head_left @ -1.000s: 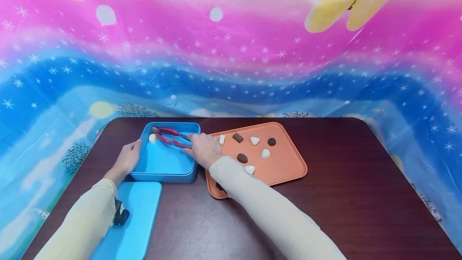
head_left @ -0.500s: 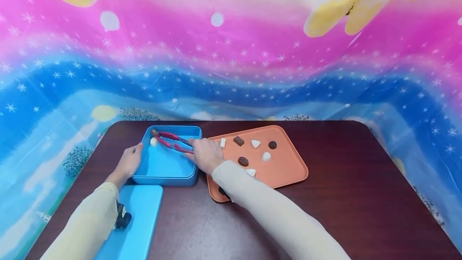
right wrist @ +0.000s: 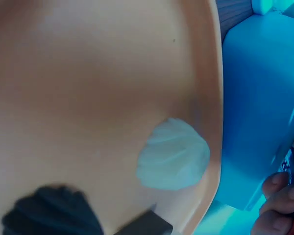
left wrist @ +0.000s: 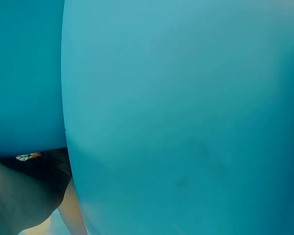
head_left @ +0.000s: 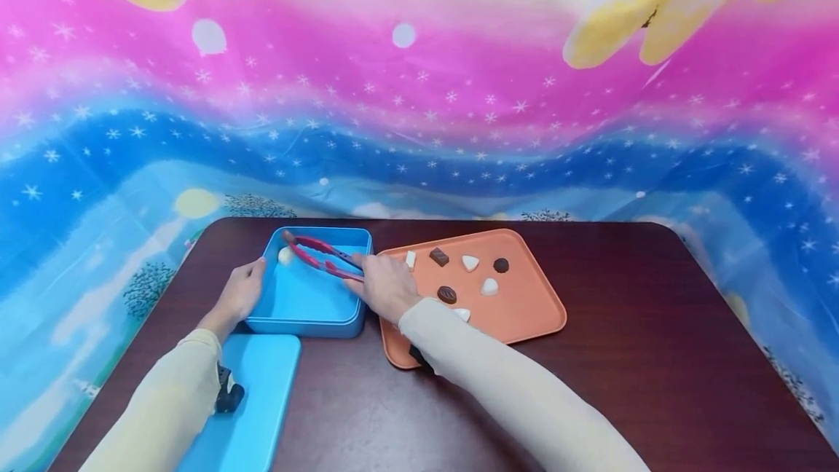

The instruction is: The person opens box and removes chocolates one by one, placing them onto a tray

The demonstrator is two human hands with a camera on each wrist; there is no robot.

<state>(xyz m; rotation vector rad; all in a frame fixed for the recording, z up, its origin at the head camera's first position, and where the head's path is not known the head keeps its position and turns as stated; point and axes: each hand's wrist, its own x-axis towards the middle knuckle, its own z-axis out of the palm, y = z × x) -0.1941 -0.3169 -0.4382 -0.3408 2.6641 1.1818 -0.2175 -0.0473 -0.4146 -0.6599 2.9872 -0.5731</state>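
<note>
My right hand (head_left: 388, 284) grips a pair of red tongs (head_left: 319, 246), which reach left across the blue box (head_left: 308, 328). At the box's far left corner, the tips of the tongs are by a small brown chocolate (head_left: 288, 237). Just below them in the box lies a round cream-white chocolate (head_left: 285, 256). My left hand (head_left: 241, 291) holds the box by its left side, thumb at the rim. In the left wrist view, part of that hand (left wrist: 24, 200) shows beside the blue wall. The right wrist view catches my right fingers (right wrist: 279, 203) curled at the tongs.
Right of the box, an orange tray (head_left: 524, 312) bears several white and brown chocolates, such as a dark round one (head_left: 501, 265) and a ridged white one (right wrist: 174, 155). My right forearm covers its near left part. A blue lid (head_left: 262, 399) lies below the box, under my left forearm.
The head view has shifted slightly. Both hands stay in nearly the same places at the box, and the tongs stay over its far left corner.
</note>
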